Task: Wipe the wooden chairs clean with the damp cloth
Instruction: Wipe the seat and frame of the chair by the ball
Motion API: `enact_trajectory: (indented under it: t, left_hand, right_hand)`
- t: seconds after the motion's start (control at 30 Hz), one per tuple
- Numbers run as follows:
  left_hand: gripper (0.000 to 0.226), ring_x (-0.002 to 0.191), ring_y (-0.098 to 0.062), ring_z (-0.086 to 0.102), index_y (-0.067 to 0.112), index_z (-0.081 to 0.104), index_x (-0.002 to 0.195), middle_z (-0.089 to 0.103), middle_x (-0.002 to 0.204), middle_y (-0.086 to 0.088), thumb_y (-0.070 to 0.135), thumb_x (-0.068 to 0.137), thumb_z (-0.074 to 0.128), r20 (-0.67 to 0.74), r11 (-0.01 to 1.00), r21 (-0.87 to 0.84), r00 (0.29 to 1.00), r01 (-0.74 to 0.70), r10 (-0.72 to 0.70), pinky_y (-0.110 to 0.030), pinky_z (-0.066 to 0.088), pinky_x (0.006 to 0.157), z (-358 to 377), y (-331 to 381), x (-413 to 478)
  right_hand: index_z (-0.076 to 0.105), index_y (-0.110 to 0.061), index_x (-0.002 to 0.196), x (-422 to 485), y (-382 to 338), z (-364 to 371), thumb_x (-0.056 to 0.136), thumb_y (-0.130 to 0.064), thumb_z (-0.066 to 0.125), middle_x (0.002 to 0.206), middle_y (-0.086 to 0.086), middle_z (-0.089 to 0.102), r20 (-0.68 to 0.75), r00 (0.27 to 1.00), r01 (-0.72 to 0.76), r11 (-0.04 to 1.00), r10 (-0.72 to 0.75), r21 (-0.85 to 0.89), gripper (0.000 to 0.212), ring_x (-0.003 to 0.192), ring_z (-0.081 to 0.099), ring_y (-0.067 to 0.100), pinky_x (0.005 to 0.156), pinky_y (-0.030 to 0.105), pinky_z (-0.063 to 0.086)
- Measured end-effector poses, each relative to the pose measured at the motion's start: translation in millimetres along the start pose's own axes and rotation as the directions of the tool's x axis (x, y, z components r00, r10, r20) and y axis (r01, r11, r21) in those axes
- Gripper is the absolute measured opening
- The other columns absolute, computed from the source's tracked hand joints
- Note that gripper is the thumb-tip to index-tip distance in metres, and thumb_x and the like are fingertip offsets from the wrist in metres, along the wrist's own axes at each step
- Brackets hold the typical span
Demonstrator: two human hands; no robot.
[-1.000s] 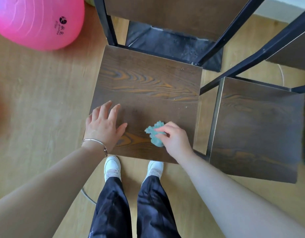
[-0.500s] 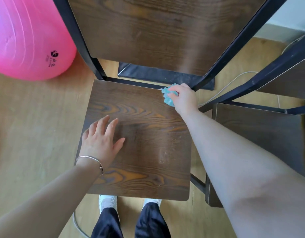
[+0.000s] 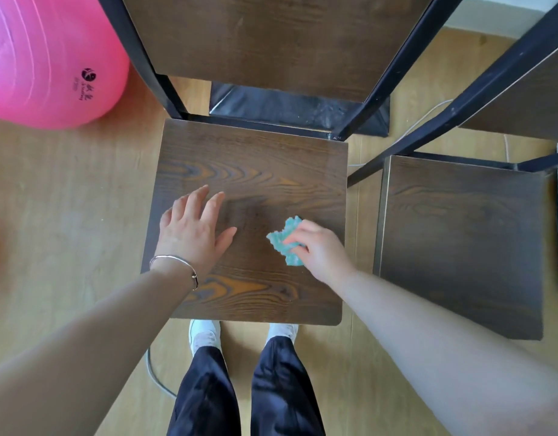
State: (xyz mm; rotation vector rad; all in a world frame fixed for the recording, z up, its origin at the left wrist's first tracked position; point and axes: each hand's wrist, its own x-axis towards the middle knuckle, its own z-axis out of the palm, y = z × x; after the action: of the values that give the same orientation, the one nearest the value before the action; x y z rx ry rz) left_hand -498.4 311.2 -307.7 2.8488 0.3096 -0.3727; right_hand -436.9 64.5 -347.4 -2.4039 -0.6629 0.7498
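While the teal cloth (image 3: 285, 242) lies bunched on the right half of the nearer chair seat (image 3: 255, 165), about midway between its front edge and the backrest (image 3: 271, 42), the right hand (image 3: 323, 251) grips it. The fingers curl over the cloth's right side, so its crumpled bulk sticks out to the left of the knuckles, toward the middle of the seat. The left hand (image 3: 193, 232) holds nothing. It lies flat on the left half of the same seat, fingers spread and pointing toward the backrest, a thin bracelet (image 3: 177, 262) at the wrist, and it seems to be steadying the chair.

The two hands are near each other, with a strip of bare dark wood between them. I judge that this strip is where a stroke leftward would go, and the flat left hand would block it partway. A second chair seat (image 3: 460, 240) stands just beside the first on the right, across a narrow gap of floor (image 3: 67, 215). The cloth hand is the nearer one to it. A pink exercise ball (image 3: 42, 58) sits well apart at the far left.
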Motion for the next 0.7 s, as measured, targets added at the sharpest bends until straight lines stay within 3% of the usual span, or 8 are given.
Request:
enact_trajectory:
  t: [0.17, 0.47, 0.53, 0.7]
  left_hand:
    - [0.062, 0.124, -0.037, 0.040, 0.019, 0.042, 0.139, 0.041, 0.143, -0.011, 0.048, 0.086, 0.058, 0.007, 1.000, 0.006, 1.000, -0.027, 0.027, -0.054, 0.038, 0.097, 4, 6, -18]
    - [0.063, 0.122, -0.037, 0.042, 0.019, 0.043, 0.138, 0.042, 0.142, -0.012, 0.046, 0.085, 0.061, 0.040, 0.998, 0.019, 0.997, -0.064, 0.063, -0.055, 0.040, 0.095, 12, 20, -49]
    - [0.063, 0.122, -0.038, 0.043, 0.018, 0.043, 0.138, 0.043, 0.142, -0.012, 0.046, 0.084, 0.061, 0.038, 0.998, 0.027, 0.997, -0.063, 0.062, -0.056, 0.042, 0.094, 14, 20, -52]
    - [0.058, 0.120, -0.037, 0.044, 0.020, 0.043, 0.136, 0.043, 0.141, -0.010, 0.052, 0.088, 0.050, 0.013, 0.999, 0.021, 0.999, -0.038, 0.038, -0.055, 0.043, 0.092, 14, 21, -44]
  right_hand:
    - [0.074, -0.014, 0.095, -68, 0, 48, 0.086, -0.005, 0.066, 0.099, -0.004, 0.062, 0.058, 0.998, 0.014, 0.998, -0.017, 0.063, 0.015, 0.089, 0.059, 0.014, 0.074, 0.027, 0.048]
    - [0.073, -0.012, 0.100, -128, -6, 78, 0.088, -0.007, 0.060, 0.098, -0.002, 0.057, 0.178, 0.983, 0.016, 0.995, -0.034, 0.102, 0.019, 0.090, 0.050, 0.010, 0.079, 0.023, 0.040]
    - [0.074, -0.013, 0.101, -122, -8, 62, 0.089, -0.006, 0.059, 0.096, -0.004, 0.057, 0.136, 0.991, -0.029, 0.988, 0.009, 0.149, 0.021, 0.084, 0.050, 0.007, 0.075, 0.020, 0.041]
    - [0.074, -0.018, 0.102, -33, 12, -32, 0.090, -0.011, 0.064, 0.097, -0.007, 0.055, -0.183, 0.972, -0.116, 0.977, 0.148, 0.177, 0.017, 0.082, 0.055, 0.010, 0.073, 0.021, 0.043]
